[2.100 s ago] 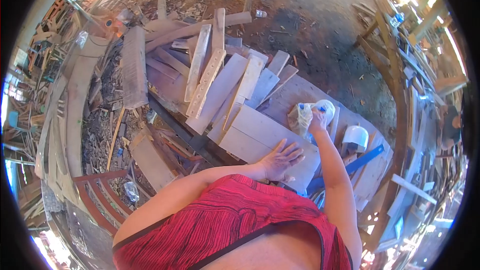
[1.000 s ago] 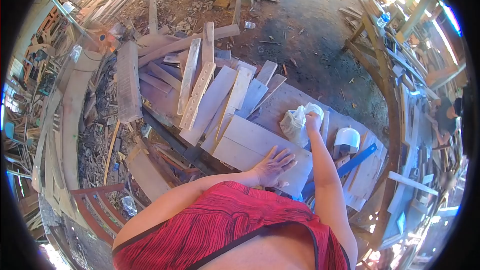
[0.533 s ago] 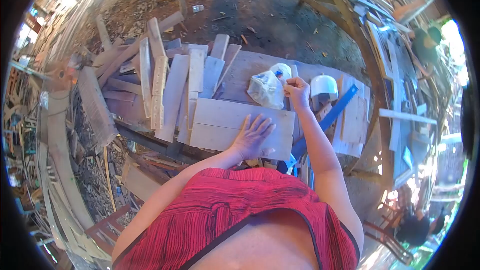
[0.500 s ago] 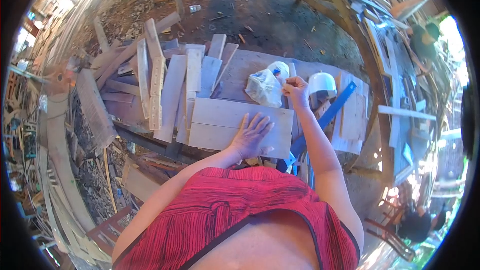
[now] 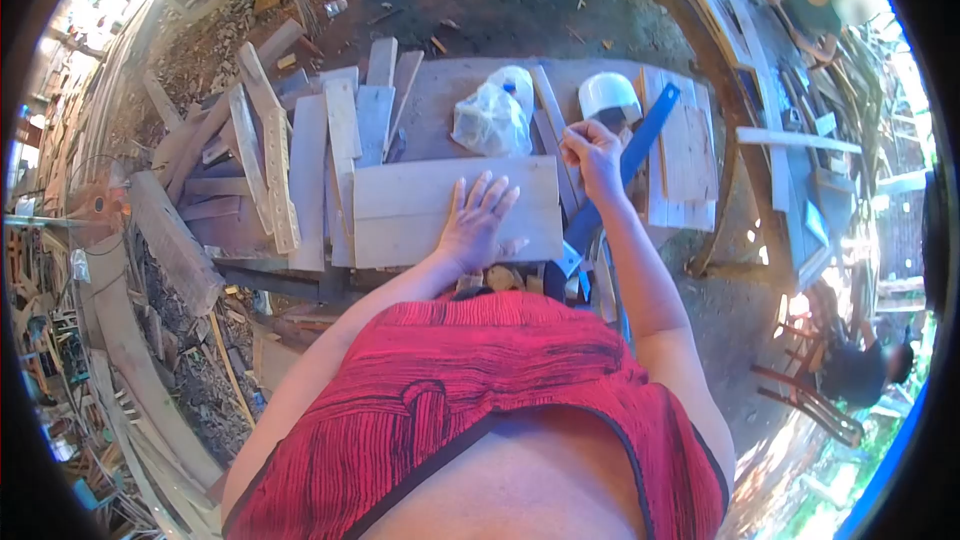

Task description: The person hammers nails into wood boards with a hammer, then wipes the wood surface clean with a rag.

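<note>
My left hand [image 5: 474, 224] lies flat with fingers spread on a pale wooden board [image 5: 395, 225], which has a lengthwise line across it. My right hand [image 5: 597, 154] is raised just beyond the board's right end, with thumb and fingers pinched together; anything between them is too small to make out. Left of that hand sits a clear plastic bag [image 5: 490, 123] with whitish contents, against a white rounded object [image 5: 515, 80]. A blue handsaw [image 5: 645, 135] slants past the right hand, partly hidden behind the wrist. Behind it stands a white, dome-shaped object [image 5: 608, 95].
Loose planks [image 5: 312, 170] are piled on the left of the worktable [image 5: 440, 80]. More flat boards [image 5: 686, 160] lie at its right end. A wooden beam [image 5: 715, 70] curves past on the right. Two people, one person [image 5: 810, 2] above another [image 5: 855, 372], are at the far right.
My right hand has moved right, away from the plastic bag, and a little nearer to me. My left hand stays flat on the board. The whole view has shifted slightly.
</note>
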The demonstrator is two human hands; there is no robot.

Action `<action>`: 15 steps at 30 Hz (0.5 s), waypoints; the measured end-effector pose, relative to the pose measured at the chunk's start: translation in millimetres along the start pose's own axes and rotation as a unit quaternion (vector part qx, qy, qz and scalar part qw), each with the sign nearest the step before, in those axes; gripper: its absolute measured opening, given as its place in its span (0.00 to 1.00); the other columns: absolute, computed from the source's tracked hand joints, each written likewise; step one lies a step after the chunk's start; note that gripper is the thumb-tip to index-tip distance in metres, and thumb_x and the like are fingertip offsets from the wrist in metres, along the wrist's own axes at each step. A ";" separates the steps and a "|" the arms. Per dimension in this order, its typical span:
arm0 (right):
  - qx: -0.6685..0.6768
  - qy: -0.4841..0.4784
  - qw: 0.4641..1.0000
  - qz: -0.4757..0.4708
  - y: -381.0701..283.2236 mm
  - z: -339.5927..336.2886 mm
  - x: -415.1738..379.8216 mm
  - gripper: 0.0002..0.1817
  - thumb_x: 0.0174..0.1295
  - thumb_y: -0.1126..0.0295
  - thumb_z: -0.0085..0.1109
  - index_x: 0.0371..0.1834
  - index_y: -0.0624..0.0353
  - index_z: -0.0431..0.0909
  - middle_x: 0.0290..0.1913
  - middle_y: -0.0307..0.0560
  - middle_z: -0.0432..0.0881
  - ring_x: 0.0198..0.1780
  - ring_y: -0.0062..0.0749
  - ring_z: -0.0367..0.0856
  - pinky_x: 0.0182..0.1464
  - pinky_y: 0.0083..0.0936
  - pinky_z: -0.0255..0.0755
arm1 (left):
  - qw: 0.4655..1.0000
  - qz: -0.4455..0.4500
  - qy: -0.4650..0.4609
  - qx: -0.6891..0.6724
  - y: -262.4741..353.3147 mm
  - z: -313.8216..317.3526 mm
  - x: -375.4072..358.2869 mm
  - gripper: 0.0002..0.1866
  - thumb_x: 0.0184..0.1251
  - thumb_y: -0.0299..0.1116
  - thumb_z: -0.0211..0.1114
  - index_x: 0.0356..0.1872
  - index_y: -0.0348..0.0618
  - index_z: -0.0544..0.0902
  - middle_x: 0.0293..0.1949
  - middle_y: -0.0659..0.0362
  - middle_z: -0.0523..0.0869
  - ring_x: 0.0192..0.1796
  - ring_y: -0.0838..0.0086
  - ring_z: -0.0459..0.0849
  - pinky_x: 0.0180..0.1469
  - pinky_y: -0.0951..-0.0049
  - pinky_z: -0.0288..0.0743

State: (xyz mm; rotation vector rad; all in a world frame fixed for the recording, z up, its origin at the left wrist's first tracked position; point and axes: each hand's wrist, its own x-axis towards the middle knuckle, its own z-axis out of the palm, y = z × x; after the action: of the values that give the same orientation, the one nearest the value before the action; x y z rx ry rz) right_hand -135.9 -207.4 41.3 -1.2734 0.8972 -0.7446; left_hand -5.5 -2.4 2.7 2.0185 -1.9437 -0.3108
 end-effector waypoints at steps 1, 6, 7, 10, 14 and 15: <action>-0.020 -0.007 1.000 -0.004 -3.9 -3.5 -6.1 0.05 0.61 0.72 0.63 0.33 0.62 0.81 0.26 0.40 0.82 0.24 0.19 0.79 0.28 0.15 0.74 | 1.000 -0.001 0.005 -0.001 -1.0 1.7 0.7 0.45 0.55 0.60 0.65 0.71 0.46 0.63 0.72 0.50 0.60 0.77 0.52 0.49 0.74 0.38 0.35; -0.008 -0.035 0.998 0.049 -0.6 -15.7 -33.6 0.03 0.60 0.73 0.64 0.33 0.61 0.81 0.28 0.41 0.84 0.28 0.20 0.83 0.29 0.15 0.71 | 1.000 -0.004 0.002 0.003 -1.9 1.8 3.5 0.45 0.55 0.60 0.65 0.71 0.47 0.63 0.72 0.51 0.60 0.77 0.52 0.49 0.75 0.38 0.34; -0.009 -0.035 0.998 0.054 4.7 -18.4 -37.7 0.03 0.60 0.73 0.64 0.33 0.61 0.81 0.28 0.41 0.84 0.28 0.20 0.83 0.29 0.15 0.71 | 1.000 -0.003 0.003 0.004 -2.4 2.7 3.4 0.45 0.55 0.60 0.65 0.71 0.47 0.63 0.72 0.51 0.60 0.77 0.52 0.49 0.75 0.38 0.34; -0.053 -0.060 0.995 0.053 17.3 -20.7 -51.0 0.04 0.62 0.72 0.64 0.34 0.61 0.81 0.30 0.41 0.85 0.29 0.20 0.83 0.32 0.16 0.74 | 1.000 -0.003 0.004 0.011 -3.0 4.7 2.3 0.45 0.56 0.60 0.65 0.71 0.47 0.63 0.72 0.51 0.60 0.77 0.52 0.49 0.75 0.39 0.34; -0.094 -0.059 0.993 0.030 43.0 -14.7 -60.9 0.03 0.59 0.75 0.63 0.32 0.63 0.80 0.26 0.39 0.82 0.28 0.18 0.79 0.32 0.17 0.72 | 1.000 0.002 0.005 0.025 -4.0 6.4 1.9 0.45 0.56 0.61 0.64 0.71 0.48 0.63 0.72 0.51 0.60 0.77 0.53 0.49 0.75 0.39 0.33; -0.110 -0.058 0.992 0.008 48.2 -12.2 -61.6 0.03 0.58 0.75 0.63 0.31 0.64 0.80 0.25 0.39 0.82 0.28 0.17 0.79 0.32 0.18 0.72 | 1.000 0.001 0.006 0.025 -4.0 6.0 1.9 0.45 0.56 0.61 0.64 0.71 0.48 0.63 0.72 0.51 0.60 0.77 0.53 0.49 0.75 0.39 0.33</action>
State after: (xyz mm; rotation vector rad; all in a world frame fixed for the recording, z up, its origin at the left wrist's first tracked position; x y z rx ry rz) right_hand -176.7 -152.1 2.0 -1.4876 0.9109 -0.5634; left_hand -4.0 -4.7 -4.2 2.0452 -1.9642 -0.2520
